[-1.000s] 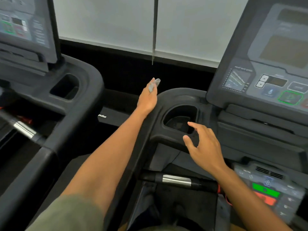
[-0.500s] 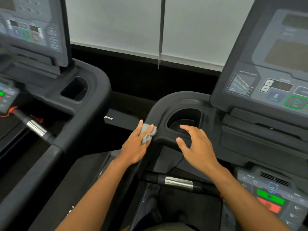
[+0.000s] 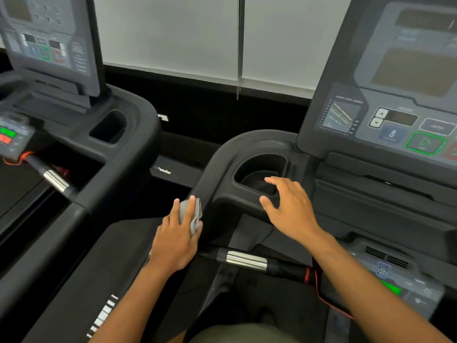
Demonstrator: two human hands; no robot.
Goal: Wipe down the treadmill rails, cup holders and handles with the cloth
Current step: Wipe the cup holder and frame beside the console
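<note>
White blinds (image 3: pixel 173 38) filled the wall behind two black treadmills standing side by side, a dark gap of floor between them. On the nearer treadmill, the curved rail (image 3: pixel 222 159) swept round from the console (image 3: pixel 385 95) and down toward the person. The left hand (image 3: pixel 176 237) was closed around a small grey cloth (image 3: pixel 191 215), bunched between thumb and fingers, and pressed it against the outer left face of that rail, just below the bend. The right hand (image 3: pixel 290 209) hung open, fingers spread and slightly curled, at the near lip of the cup holder (image 3: pixel 259 172); whether the fingertips touched the rim could not be told. The cup holder sat in the rail's top, just left of the console's lower edge, and looked dark inside.

Below both hands a horizontal handle (image 3: pixel 247 261) with a shiny metal sleeve crossed the frame, a red cord (image 3: pixel 319 290) looping down from its right end. A small control panel (image 3: pixel 395 280) with a green button lay at the lower right, partly behind the right forearm. The neighbouring treadmill (image 3: pixel 118 144) at the left had its own console, cup holder and metal-sleeved handle, well apart from the hands.
</note>
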